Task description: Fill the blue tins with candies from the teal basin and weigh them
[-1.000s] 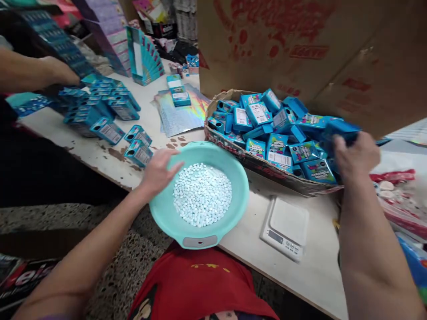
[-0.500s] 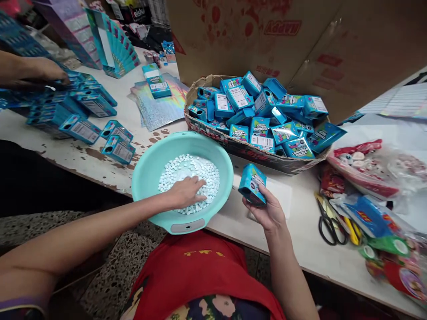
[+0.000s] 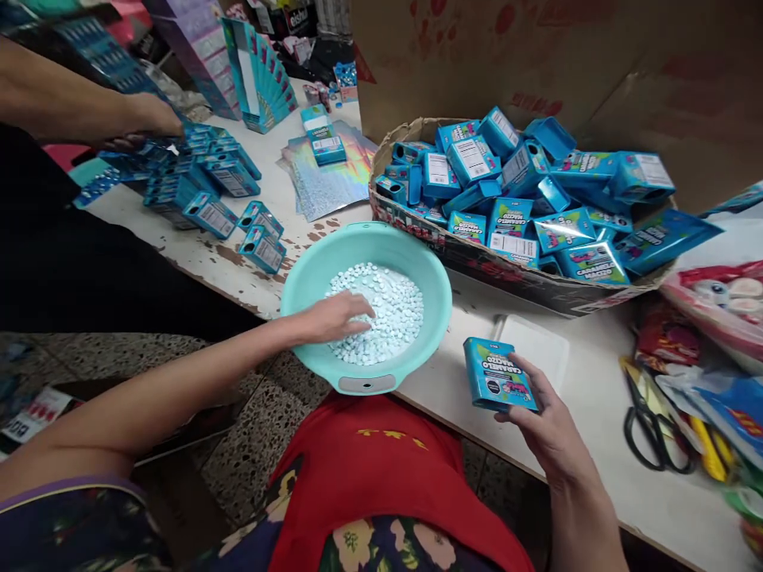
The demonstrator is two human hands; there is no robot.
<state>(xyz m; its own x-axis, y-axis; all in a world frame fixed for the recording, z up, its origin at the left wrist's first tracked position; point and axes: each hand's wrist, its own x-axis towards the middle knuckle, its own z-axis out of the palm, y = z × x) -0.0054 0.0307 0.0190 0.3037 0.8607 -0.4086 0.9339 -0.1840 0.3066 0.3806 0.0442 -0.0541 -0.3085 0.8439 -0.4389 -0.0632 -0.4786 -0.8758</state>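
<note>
Partly, the right hand [image 3: 554,433], grip clamped on a blue box [image 3: 492,375], hides the scale [image 3: 540,343].

White scale [image 3: 541,338] partly hidden, cardboard [image 3: 596,71] cut off

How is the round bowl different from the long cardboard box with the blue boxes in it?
The bowl is round, smooth and minty green, but the cardboard box is long, with a rough, torn-looking rim. The bowl holds small, loose white pieces, while the cardboard box is heaped with little blue boxes. Both are open at the top.
</note>
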